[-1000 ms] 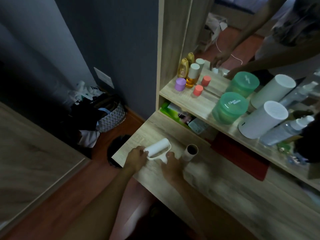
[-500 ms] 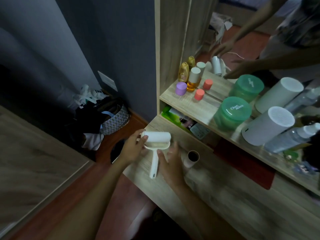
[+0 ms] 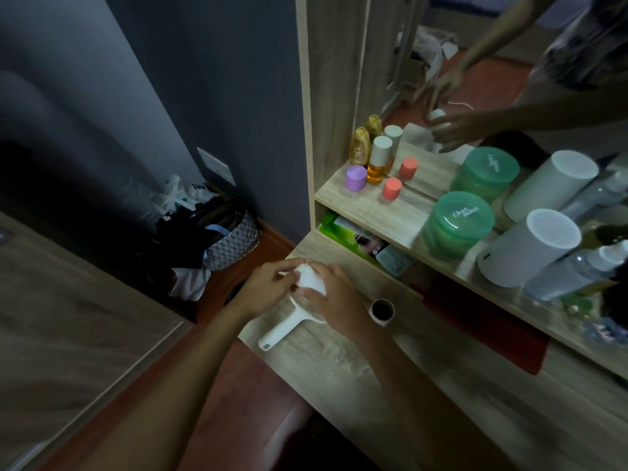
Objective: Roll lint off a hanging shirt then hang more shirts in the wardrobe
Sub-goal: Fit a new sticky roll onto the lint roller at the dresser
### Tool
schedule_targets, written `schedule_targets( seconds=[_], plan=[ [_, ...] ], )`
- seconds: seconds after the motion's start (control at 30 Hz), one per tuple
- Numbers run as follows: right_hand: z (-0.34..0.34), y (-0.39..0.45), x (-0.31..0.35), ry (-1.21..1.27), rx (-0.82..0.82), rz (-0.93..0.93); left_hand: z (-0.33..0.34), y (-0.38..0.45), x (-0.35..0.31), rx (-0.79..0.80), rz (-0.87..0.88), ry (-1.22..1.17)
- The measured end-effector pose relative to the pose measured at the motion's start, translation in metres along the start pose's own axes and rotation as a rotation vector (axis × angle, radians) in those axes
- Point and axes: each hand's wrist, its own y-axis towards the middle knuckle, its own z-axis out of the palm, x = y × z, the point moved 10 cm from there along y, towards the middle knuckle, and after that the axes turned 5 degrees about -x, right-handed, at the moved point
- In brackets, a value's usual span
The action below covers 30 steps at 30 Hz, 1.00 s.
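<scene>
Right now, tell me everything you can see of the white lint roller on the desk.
The lint roller is white and looks like plastic, with a pale roll at its head and a flat handle ending in a small hanging hole. It lies over the light wood desk near its left front corner, handle pointing toward the person. The left hand pinches the roll's end; the right hand curls over the roll and hides much of it. A cardboard tube lies apart, just to its right.
</scene>
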Motion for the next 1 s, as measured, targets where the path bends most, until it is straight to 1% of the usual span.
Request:
schedule_targets(
  seconds=[0.13, 0.27, 0.3, 0.4, 0.5, 0.6, 0.73, 0.83, 0.9, 0.93, 1.0],
  plan=[
    [0.002, -0.003, 0.001, 0.018, 0.016, 0.009, -0.006, -0.003, -0.008, -0.012, 0.037, 0.095],
    [-0.001, -0.007, 0.008, -0.062, -0.006, -0.040, -0.006, -0.004, -0.022, -0.059, 0.130, 0.330],
    [-0.002, -0.008, 0.010, -0.065, -0.009, -0.049, -0.005, -0.003, -0.024, -0.057, 0.137, 0.353],
    [-0.009, -0.010, 0.017, -0.063, -0.032, -0.106, -0.002, -0.004, -0.026, -0.029, 0.127, 0.382],
    [-0.017, -0.011, 0.025, -0.063, -0.034, -0.154, -0.004, -0.005, -0.028, -0.033, 0.126, 0.384],
    [-0.019, -0.013, 0.032, -0.115, -0.026, -0.210, -0.004, -0.005, -0.028, -0.023, 0.116, 0.396],
    [-0.019, -0.014, 0.035, -0.136, -0.022, -0.257, -0.001, -0.002, -0.034, 0.016, 0.147, 0.454],
    [-0.026, -0.010, 0.029, -0.153, -0.027, -0.199, 0.005, -0.002, -0.035, 0.084, 0.172, 0.490],
    [-0.024, -0.009, 0.024, -0.130, 0.018, -0.124, 0.009, -0.002, -0.034, 0.120, 0.189, 0.503],
    [-0.022, -0.008, 0.020, -0.100, 0.045, -0.077, 0.011, -0.002, -0.035, 0.127, 0.199, 0.508],
    [-0.018, -0.007, 0.012, 0.040, 0.091, 0.049, 0.013, 0.000, -0.039, 0.122, 0.223, 0.515]
  ],
)
